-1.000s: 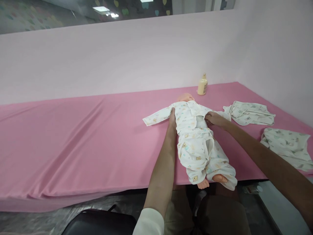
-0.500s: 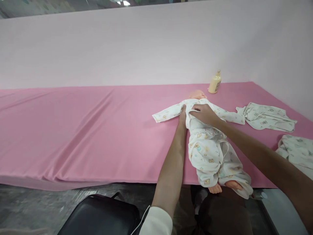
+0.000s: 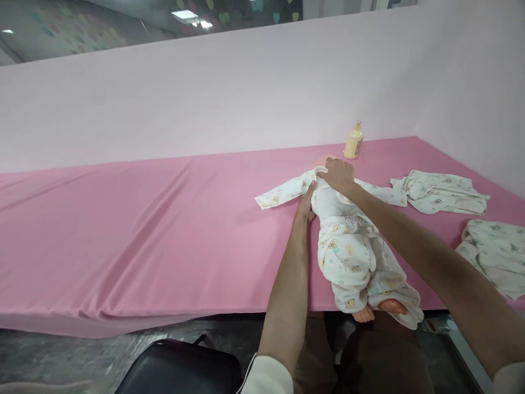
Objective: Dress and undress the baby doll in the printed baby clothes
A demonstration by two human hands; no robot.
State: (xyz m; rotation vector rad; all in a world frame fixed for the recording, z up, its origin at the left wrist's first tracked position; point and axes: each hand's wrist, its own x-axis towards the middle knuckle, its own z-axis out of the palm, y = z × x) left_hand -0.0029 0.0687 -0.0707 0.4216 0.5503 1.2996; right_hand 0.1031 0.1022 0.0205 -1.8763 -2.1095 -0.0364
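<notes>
A baby doll (image 3: 364, 314) lies on its back on the pink-covered table, feet toward me and over the front edge. It wears printed white pants (image 3: 346, 260) and a long-sleeved printed baby shirt (image 3: 287, 191) with both sleeves spread out. My right hand (image 3: 339, 174) pinches the shirt's front edge near the neck and covers part of the doll's head. Against the doll's left-hand side in view, my left hand (image 3: 307, 203) grips the shirt's side at the chest. The white belly area shows between the hands.
A pale yellow pump bottle (image 3: 353, 142) stands behind the doll by the white wall. Two folded printed garments, one farther back (image 3: 445, 191) and one nearer (image 3: 494, 251), lie to the right. Below the pink cloth (image 3: 164, 235) at the front is a black chair (image 3: 180, 366).
My right hand has moved up toward the doll's neck, drawing the shirt's edge with it and baring more of the white middle. The view has tilted slightly.
</notes>
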